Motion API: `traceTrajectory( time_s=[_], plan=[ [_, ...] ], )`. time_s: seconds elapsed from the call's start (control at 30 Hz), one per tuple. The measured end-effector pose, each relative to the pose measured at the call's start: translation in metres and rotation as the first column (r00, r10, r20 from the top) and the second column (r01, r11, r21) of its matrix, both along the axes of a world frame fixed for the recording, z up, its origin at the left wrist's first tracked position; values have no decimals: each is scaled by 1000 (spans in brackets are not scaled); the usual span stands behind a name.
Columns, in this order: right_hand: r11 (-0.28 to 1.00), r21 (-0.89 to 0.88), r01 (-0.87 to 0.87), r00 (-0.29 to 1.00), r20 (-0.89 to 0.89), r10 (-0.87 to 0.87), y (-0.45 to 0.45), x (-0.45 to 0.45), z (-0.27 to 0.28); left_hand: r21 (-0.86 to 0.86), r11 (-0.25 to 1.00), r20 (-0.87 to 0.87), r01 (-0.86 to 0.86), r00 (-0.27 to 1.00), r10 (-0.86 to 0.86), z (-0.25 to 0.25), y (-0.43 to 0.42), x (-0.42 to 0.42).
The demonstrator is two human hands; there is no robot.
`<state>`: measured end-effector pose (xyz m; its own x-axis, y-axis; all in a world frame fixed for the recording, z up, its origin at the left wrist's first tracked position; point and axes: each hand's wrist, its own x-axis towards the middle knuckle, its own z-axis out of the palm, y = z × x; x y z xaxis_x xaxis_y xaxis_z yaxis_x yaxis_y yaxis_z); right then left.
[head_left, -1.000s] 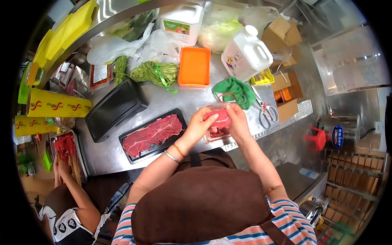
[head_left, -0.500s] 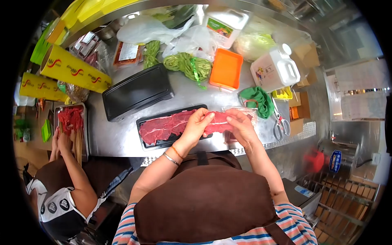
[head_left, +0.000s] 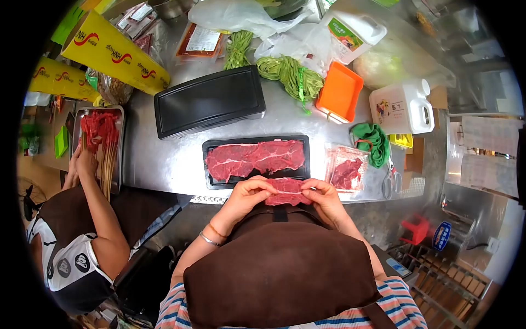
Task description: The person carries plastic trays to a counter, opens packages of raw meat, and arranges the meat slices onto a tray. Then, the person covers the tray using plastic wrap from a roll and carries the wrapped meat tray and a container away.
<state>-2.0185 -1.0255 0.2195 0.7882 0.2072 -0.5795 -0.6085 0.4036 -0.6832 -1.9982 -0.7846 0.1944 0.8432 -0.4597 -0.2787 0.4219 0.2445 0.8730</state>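
A slice of red meat is stretched between my two hands at the table's front edge. My left hand pinches its left end, and my right hand pinches the right end. Just beyond, a black tray holds several meat slices laid side by side. To the right of the tray lies a clear plastic pack with more red meat in it.
Behind the tray stand stacked black trays, green vegetable bundles and an orange tray. Scissors, a green cloth and a white jug are at right. A co-worker's hands touch skewers in a metal tray at left.
My hands have moved with the meat slice from the plastic pack leftward to the front of the black tray. The slice is now spread wider, and the view has shifted.
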Motion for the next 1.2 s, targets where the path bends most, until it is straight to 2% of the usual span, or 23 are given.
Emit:
traceTrajectory(
  time_s=[0.07,0.1,0.17,0.23,0.27,0.33,0.37,0.43,0.47,0.5,0.57,0.63,0.7,0.8,0.9,1.0,1.1,1.2],
  plan=[
    [997,-70,-43,999,29,45,4,-3,-2,28,999,49,31,998,-32,0,3,-1],
    [987,-139,-79,994,58,88,6,-5,-3,67,997,3,41,999,-41,4,4,-2],
    [985,-152,-76,993,76,89,9,-5,-4,103,993,-48,52,998,-47,7,4,-2],
    [985,-165,-44,996,75,57,12,-2,1,201,980,111,-3,994,-19,8,3,0],
    [985,-167,-42,996,73,55,13,2,2,199,980,109,-2,994,-21,11,3,3],
    [921,-390,7,955,275,109,13,12,3,416,907,271,-64,961,-56,19,0,9],
    [920,-391,10,956,274,106,11,16,2,415,908,270,-60,961,-60,20,-3,11],
    [715,-700,6,869,357,343,7,26,-4,474,875,294,-104,955,-46,21,-8,15],
    [680,-732,25,854,370,367,8,31,-5,533,835,367,-139,927,-80,23,-9,18],
    [680,-733,29,855,370,363,9,35,-4,532,836,368,-136,926,-84,22,-10,22],
    [600,-800,-10,816,341,467,10,42,-1,597,752,596,-280,782,-183,19,-11,27],
    [572,-820,19,786,366,498,10,46,-4,624,728,590,-286,782,-198,19,-12,29],
    [481,-876,40,729,355,585,9,46,-7,688,684,542,-240,798,-265,21,-12,30],
    [442,-894,75,698,364,617,8,46,-9,702,657,592,-276,739,-322,21,-13,33],
    [412,-907,91,680,359,640,7,47,-14,752,603,567,-265,726,-388,27,-14,34],
    [411,-911,39,704,317,635,8,47,-12,761,592,575,-267,700,-424,26,-13,36],
    [406,-907,117,652,378,658,5,48,-16,740,610,607,-284,671,-425,29,-11,41],
    [418,-905,79,667,359,653,3,49,-15,753,611,584,-245,678,-447,30,-7,45]
  ],
)
